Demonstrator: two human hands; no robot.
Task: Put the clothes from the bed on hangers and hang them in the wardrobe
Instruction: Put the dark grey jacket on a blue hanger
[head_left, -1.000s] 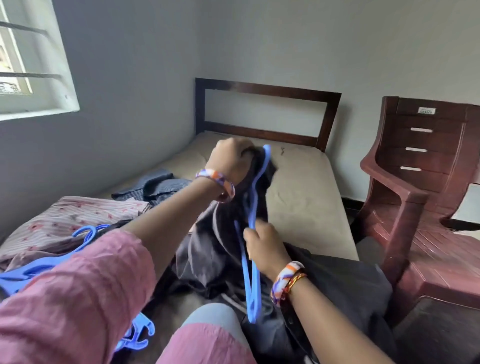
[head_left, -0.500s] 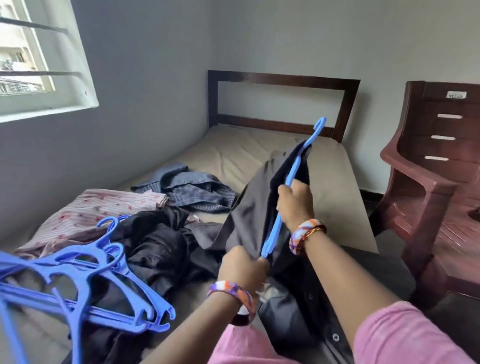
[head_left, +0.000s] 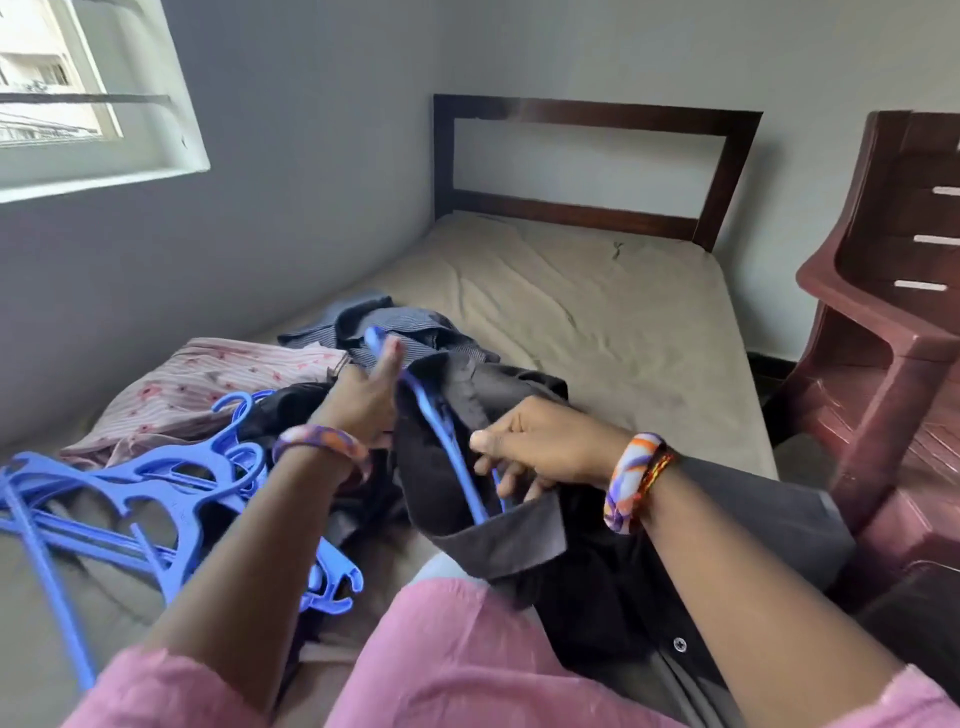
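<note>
Step in hand: threading blue hanger (head_left: 447, 441) into dark shirt (head_left: 498, 535) over the bed (head_left: 597, 312). Left hand (head_left: 363, 395) grips hanger's top, right hand (head_left: 540, 441) pinches its lower part at the collar. Next move likely needs seating both shoulders, wardrobe not in view

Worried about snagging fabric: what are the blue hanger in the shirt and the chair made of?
Blue hanger: likely moulded plastic, smooth, uniform colour, thin flat arms. Chair: seemingly moulded plastic, glossy maroon, with cut slots in its back.
</note>
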